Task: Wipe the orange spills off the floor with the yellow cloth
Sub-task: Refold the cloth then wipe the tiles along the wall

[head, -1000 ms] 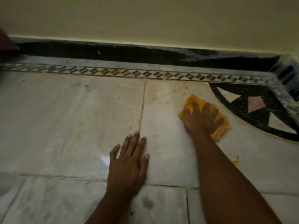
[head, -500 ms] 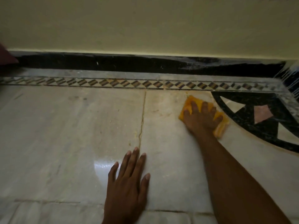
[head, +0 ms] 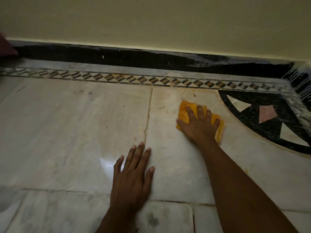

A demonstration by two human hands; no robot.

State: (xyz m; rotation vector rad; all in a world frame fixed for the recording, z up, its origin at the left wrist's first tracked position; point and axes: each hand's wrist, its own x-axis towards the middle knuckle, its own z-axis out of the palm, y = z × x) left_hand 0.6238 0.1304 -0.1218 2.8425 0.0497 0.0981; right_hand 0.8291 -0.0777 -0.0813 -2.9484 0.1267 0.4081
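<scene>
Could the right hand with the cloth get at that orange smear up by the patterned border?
Probably yes. The right hand presses the cloth flat on the floor just short of the smear, and only bare marble lies between them.

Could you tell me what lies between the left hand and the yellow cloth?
Head view: only bare pale marble floor separates left hand from crumpled yellow cloth.

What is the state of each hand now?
Left hand: open, flat on the marble floor.
Right hand: open, pressing the crumpled yellow cloth.
</scene>
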